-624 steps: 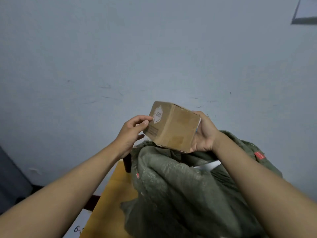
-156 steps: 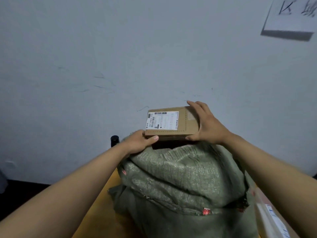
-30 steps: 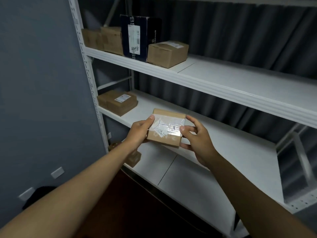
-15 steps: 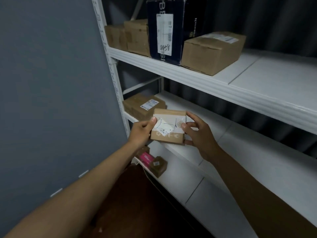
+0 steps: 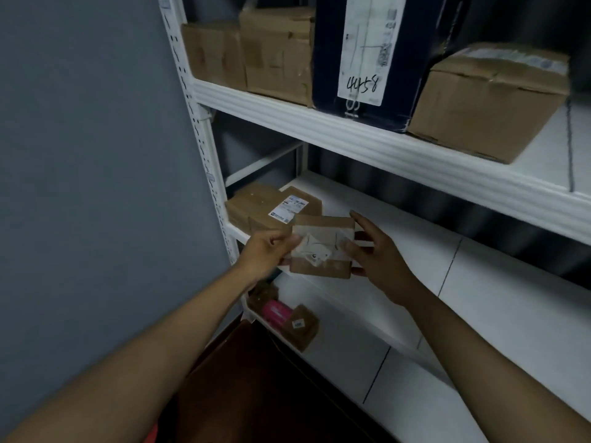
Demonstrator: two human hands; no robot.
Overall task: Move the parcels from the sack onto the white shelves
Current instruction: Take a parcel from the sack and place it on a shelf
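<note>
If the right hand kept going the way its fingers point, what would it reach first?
Probably the flat labelled box lying on the middle shelf, just past the small parcel that the right hand holds; depth is uncertain.

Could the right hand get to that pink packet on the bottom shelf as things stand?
Probably not right away. The right hand is holding the small parcel together with the left hand. The pink packet lies below and to the left, under the left forearm, between two small brown parcels.

Apparently "4458" on dark box (image 5: 380,55)
</note>
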